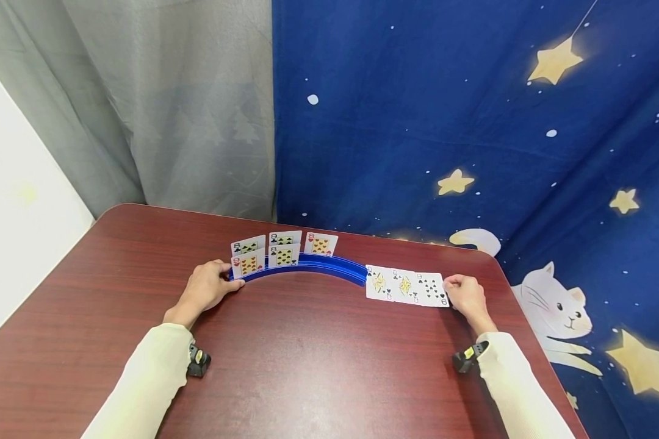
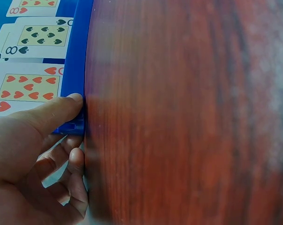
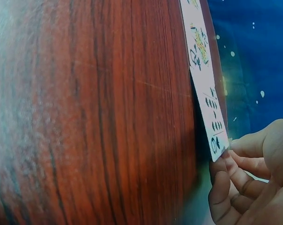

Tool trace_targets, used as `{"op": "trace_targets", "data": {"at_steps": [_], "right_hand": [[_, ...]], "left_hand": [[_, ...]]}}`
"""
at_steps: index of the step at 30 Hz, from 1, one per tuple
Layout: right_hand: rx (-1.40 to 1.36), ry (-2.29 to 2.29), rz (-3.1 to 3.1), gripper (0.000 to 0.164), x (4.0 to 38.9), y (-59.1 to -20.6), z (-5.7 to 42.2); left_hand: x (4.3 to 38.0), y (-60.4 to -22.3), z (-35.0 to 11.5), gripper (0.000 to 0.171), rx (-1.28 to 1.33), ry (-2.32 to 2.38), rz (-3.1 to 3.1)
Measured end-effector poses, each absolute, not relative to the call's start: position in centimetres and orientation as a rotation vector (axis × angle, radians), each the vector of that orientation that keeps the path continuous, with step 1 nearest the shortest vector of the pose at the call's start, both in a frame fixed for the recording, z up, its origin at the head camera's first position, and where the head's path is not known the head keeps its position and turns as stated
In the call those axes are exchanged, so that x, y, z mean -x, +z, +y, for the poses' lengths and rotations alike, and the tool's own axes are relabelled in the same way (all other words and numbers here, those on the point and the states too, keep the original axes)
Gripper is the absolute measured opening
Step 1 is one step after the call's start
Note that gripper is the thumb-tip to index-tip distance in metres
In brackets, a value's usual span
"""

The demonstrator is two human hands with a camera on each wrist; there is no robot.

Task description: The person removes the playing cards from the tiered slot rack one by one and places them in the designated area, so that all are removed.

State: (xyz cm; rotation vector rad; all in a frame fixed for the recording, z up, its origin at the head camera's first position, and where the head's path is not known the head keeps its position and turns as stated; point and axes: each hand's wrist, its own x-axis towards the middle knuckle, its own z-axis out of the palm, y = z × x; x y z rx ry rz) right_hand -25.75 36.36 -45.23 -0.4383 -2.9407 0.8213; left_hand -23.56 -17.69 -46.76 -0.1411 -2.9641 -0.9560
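A curved blue card holder (image 1: 329, 263) lies across the far part of the table. My left hand (image 1: 205, 285) grips its left end, and in the left wrist view the thumb (image 2: 62, 111) lies over the end beside a nine of hearts (image 2: 31, 89). An eight of spades (image 1: 284, 256) and an eight of hearts (image 1: 321, 244) also stand in the holder. At its right end two black face cards (image 1: 379, 283) and a black pip card (image 1: 432, 289) form a row. My right hand (image 1: 465, 296) pinches the pip card's outer edge. Whether the holder continues behind this row is hidden.
Two more black cards stand behind the front ones at the holder's left, partly covered. The reddish-brown table (image 1: 318, 366) ends at a grey curtain (image 1: 198, 122) and a blue starry curtain (image 1: 406, 122). A small black device (image 1: 199, 361) is strapped to each wrist.
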Motion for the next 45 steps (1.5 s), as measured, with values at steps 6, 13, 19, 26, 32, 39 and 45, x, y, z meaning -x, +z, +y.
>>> {"op": "trace_targets", "data": {"at_steps": [6,13,19,26,32,39,45], "right_hand": [[0.43,0.815,-2.936,0.025,25.7,-45.2,36.4],[0.408,0.754,-2.927,0.023,25.8,-44.8,35.7],[0.35,0.767,-2.901,0.022,26.0,-44.4,34.3],[0.232,0.816,-2.846,0.018,26.4,-44.3,31.7],[0.131,0.897,-2.8,0.016,26.8,-44.1,28.9],[0.031,1.03,-2.743,0.014,27.1,-43.9,25.5],[-0.087,1.177,-2.717,0.016,27.2,-43.2,22.7]], "left_hand": [[23.5,-46.7,-17.7,0.044,0.143,-0.95,-2.966],[23.5,-46.8,-17.7,0.046,0.145,-0.954,-2.963],[23.4,-46.7,-17.6,0.045,0.142,-0.955,-2.968],[23.4,-46.7,-17.6,0.043,0.143,-0.949,-2.968],[23.3,-46.6,-17.6,0.045,0.139,-0.959,-2.969],[23.4,-46.6,-17.6,0.047,0.139,-0.961,-2.972],[23.4,-46.6,-17.6,0.045,0.148,-0.957,-2.963]]}}
